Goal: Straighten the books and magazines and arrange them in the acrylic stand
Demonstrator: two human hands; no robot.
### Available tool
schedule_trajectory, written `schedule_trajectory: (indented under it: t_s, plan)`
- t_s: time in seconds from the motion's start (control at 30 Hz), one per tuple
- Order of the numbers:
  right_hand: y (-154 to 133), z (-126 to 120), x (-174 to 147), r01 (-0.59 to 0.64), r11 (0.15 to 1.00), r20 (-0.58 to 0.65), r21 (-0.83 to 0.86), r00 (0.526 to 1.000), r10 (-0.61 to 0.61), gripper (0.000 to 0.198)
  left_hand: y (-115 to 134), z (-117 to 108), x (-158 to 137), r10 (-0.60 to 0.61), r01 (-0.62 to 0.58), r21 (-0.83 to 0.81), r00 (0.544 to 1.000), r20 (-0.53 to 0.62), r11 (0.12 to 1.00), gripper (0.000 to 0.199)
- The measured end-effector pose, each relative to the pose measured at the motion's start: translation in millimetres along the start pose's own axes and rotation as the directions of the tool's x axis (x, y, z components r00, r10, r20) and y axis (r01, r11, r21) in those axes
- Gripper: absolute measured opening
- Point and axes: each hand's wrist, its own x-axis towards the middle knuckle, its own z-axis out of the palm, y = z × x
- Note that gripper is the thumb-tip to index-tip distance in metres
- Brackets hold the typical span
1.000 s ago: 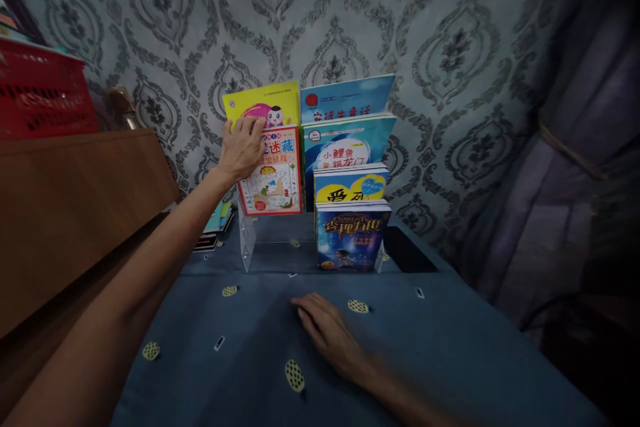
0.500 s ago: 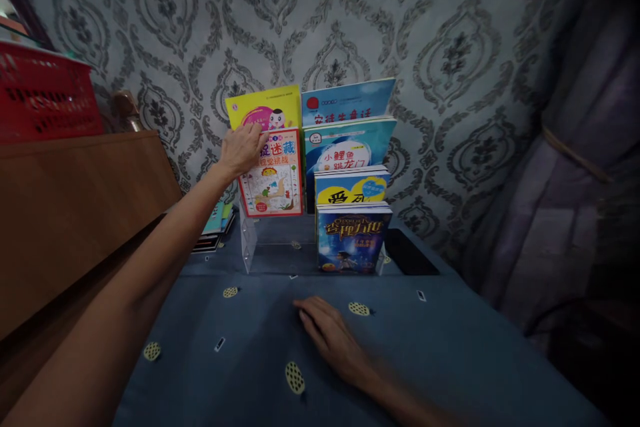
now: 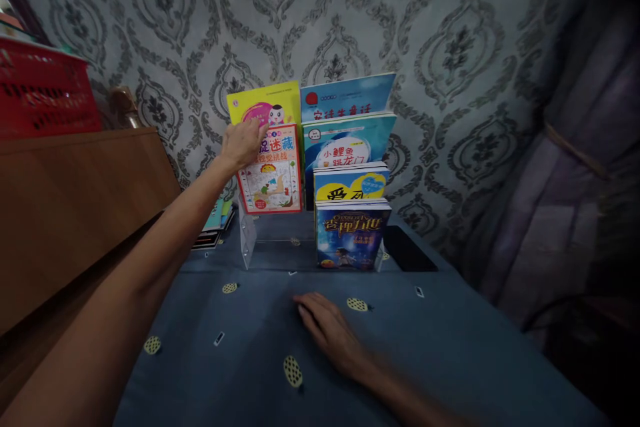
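My left hand (image 3: 245, 143) is closed on the upper left corner of a red-bordered picture book (image 3: 273, 177), fingers curled over its top edge. That book stands in front of a yellow book (image 3: 265, 97) on a clear stepped book rack (image 3: 247, 240). On the rack's right side, a blue book (image 3: 347, 97), a teal book (image 3: 350, 140), a yellow-and-blue book (image 3: 350, 183) and a dark blue book (image 3: 353, 233) rise in tiers. My right hand (image 3: 330, 333) lies on the tablecloth in front of the rack, holding nothing, fingers loosely stretched out.
The blue tablecloth (image 3: 425, 353) carries a pineapple pattern. A flat black object (image 3: 407, 250) lies right of the rack. Left of it are a pile of books (image 3: 213, 227), a wooden cabinet (image 3: 90, 193) and a red basket (image 3: 45, 90). A curtain (image 3: 555, 213) hangs on the right.
The view has shifted very slightly. My left hand keeps its place at the red-bordered book's corner, and my right hand stays resting on the tablecloth.
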Motion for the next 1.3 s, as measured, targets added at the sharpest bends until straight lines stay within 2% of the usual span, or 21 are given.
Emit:
schedule_trajectory:
  t_s: [0.4, 0.7, 1.3]
  plan:
    - [1, 0, 1, -0.027, 1.0, 0.013, 0.0, 1.0, 0.027, 0.034, 9, -22, -22, 0.066, -0.067, 0.05, 0.998, 0.007, 0.997, 0.056]
    - [-6, -3, 3, -0.007, 0.999, -0.001, 0.036, 1.0, 0.007, 0.033, 13, -36, -31, 0.055, -0.057, 0.038, 0.997, 0.057, 0.998, 0.049]
    - [-8, -5, 4, -0.01, 1.0, 0.014, 0.028, 1.0, 0.009, 0.032, 12, -40, -37, 0.079, -0.083, 0.081, 0.996, 0.045, 0.993, 0.046]
